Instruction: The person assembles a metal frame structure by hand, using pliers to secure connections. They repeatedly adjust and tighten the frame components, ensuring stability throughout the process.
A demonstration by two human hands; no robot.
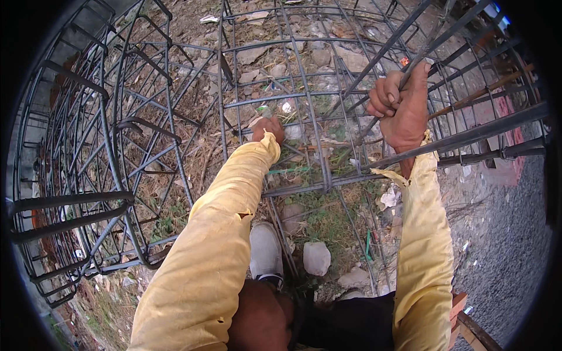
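Observation:
My right hand (404, 111) is curled round a thin dark steel bar (432, 45) that slants up to the right, its thumb stretched along the bar. Further left and a little lower, my left hand (268, 128) is closed, seen from the back. Its fingertips are hidden, and I cannot make out what they hold. It is beside an upright rod of the rebar cage (301, 96), whose long rods and cross ties form a grid in front of me. A thick long bar (474, 136) crosses over my right wrist. Torn yellow sleeves cover both forearms.
More bent rebar cages (111, 134) are stacked at the left. My grey shoe (266, 251) stands on rubble near a pale stone block (317, 258). Gravel (497, 245) lies at the right, below a pinkish slab (497, 158). Litter and grass dot the ground.

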